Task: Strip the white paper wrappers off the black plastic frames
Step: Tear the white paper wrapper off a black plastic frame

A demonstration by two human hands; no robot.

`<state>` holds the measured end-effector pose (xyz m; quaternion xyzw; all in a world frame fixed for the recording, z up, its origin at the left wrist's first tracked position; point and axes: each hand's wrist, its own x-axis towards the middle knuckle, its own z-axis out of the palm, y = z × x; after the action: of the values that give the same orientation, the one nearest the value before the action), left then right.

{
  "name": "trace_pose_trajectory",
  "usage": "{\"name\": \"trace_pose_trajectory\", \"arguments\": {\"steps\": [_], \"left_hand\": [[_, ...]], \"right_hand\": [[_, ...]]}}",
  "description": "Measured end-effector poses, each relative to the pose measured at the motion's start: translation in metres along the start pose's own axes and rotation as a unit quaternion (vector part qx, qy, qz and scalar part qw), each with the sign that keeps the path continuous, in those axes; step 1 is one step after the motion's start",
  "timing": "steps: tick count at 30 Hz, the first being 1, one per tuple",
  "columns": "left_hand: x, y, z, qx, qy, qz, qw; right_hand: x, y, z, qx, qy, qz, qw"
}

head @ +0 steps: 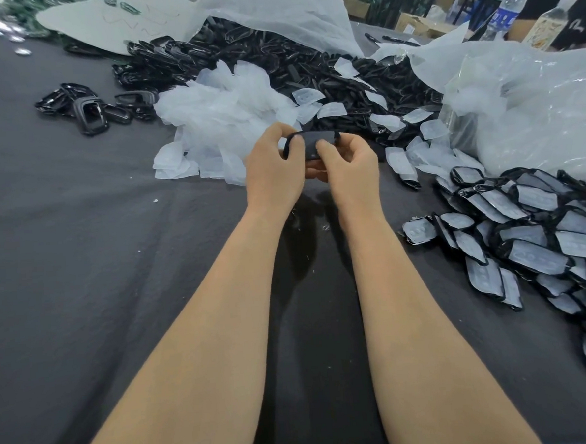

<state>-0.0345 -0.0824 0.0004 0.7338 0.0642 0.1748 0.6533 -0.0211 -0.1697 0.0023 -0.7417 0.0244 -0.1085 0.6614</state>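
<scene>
Both bare forearms come in from 6 o'clock, near parallel, and the hands meet just above centre. Left hand (274, 168): fingers curled, thumb and fingertips pinching the left end of a black plastic frame (314, 141). Right hand (348, 163): thumb on the frame's front face, fingers curled underneath, clamped on its right end.

Surface is a table under dark grey cloth (116, 267).
- 10 o'clock: small cluster of bare black frames (89, 110).
- 11–12 o'clock: heap of loose white paper wrappers (223, 109), with a large heap of black frames (274, 58) behind it, part-covered by a white translucent sheet (282, 13).
- 1 o'clock, far edge: clear plastic water bottle (505, 13).
- 2 o'clock: clear plastic bag (535, 104).
- 3–4 o'clock: pile of wrapped frames (525, 228), white paper on.

The held frame sits between both hands, off the cloth, just near-side of the wrapper heap. Its face reads dark grey; cannot tell if paper is on it.
</scene>
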Motion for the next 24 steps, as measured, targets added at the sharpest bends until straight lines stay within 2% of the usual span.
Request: {"name": "trace_pose_trajectory", "arguments": {"steps": [5, 11, 24], "left_hand": [[-0.0015, -0.0007, 0.0021, 0.01, -0.031, 0.018, 0.999], [-0.0025, -0.0004, 0.0008, -0.03, -0.03, 0.01, 0.999], [-0.0008, -0.0008, 0.0002, -0.032, -0.021, 0.002, 0.999]], "right_hand": [[-0.0015, -0.001, -0.0012, 0.015, 0.023, -0.021, 0.999], [0.0001, -0.0037, -0.0054, 0.055, -0.001, 0.0, 0.998], [0.0029, -0.0022, -0.006, 0.014, 0.008, 0.002, 1.0]]}}
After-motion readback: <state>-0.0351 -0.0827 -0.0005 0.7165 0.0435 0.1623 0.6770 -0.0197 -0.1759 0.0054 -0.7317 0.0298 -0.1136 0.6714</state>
